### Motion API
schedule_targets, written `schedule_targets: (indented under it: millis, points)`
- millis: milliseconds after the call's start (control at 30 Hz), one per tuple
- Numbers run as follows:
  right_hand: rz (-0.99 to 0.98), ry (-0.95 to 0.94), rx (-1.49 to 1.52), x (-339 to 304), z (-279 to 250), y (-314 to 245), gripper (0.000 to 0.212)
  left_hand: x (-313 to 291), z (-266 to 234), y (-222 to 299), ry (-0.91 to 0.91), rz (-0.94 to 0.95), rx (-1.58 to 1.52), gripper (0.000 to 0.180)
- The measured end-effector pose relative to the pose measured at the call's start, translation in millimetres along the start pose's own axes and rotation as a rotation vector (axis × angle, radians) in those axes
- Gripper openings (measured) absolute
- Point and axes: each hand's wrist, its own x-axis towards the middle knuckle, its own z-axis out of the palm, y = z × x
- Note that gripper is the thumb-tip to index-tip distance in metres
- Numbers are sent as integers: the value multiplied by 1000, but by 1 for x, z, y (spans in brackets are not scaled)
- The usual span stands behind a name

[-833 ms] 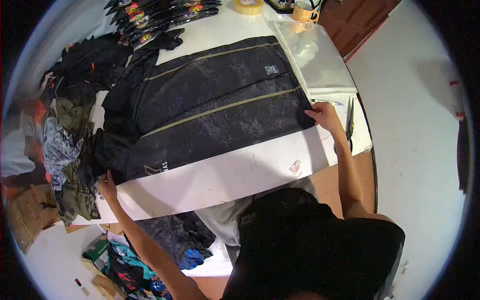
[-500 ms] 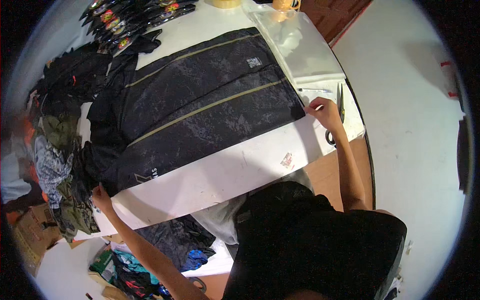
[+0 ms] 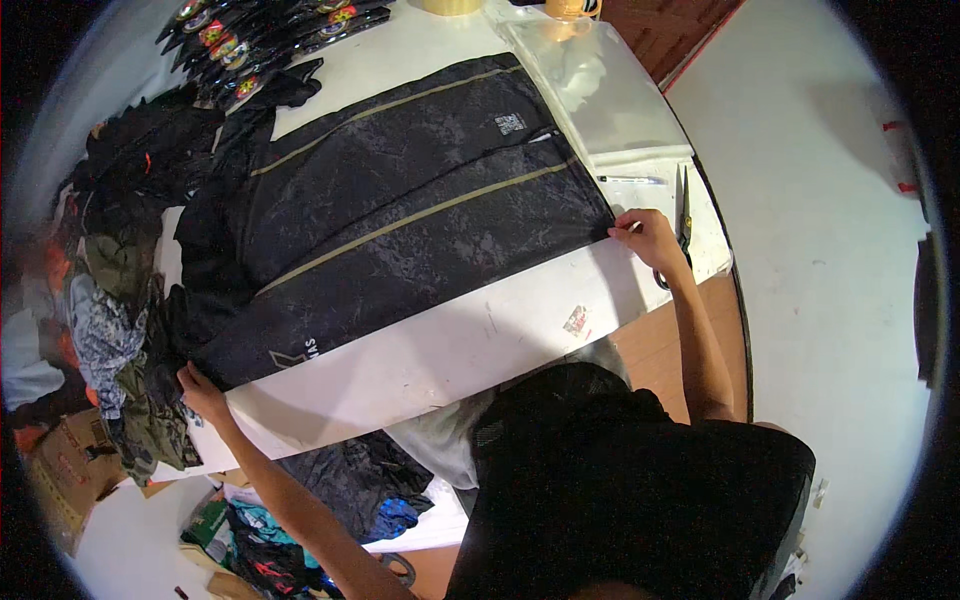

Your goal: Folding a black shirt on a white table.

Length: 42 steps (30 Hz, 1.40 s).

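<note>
Garment packing workshop: a white surface (image 3: pixel 480 345), heaped clothes (image 3: pixel 120 290) at left, clear plastic bags (image 3: pixel 610 90) far right, bagged garments (image 3: pixel 260 35) beyond.

Yellow mug (image 3: pixel 572 8) and tape roll (image 3: pixel 452 5) cut by top edge, left clothes pile (image 3: pixel 95 300) blurred

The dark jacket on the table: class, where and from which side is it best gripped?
Probably at the two near-edge corners, from the person's side. The jacket lies flat and spread wide on the table, and the left hand and right hand already pinch those corners.
</note>
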Motion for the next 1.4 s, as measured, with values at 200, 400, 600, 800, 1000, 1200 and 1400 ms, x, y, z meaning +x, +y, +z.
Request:
schedule_targets:
  millis: [200, 400, 600, 800, 1000, 1200, 1400]
  points:
    - [-27, 2, -77, 1, 5, -9, 21, -11, -8, -6, -15, 69, 7, 32]
    - [-48, 48, -37, -3, 8, 10, 27, -7, -5, 7, -100, 24, -36, 41]
    - [-159, 153, 55, 5, 14, 5, 32, 11, 3, -26, -247, -55, -169, 41]
    - [-247, 129, 81, 16, 40, 2, 30, 14, -26, -17, -195, -170, -11, 57]
    - [-93, -10, 161, 14, 11, 32, 20, 50, 0, 27, -425, -235, -45, 59]
    - [-49, -7, 156, 51, 24, 10, 37, 59, 5, 16, -395, -416, -234, 43]
    - [-130, -48, 84, 102, 30, -27, 24, 75, 26, 10, -403, -369, -254, 30]
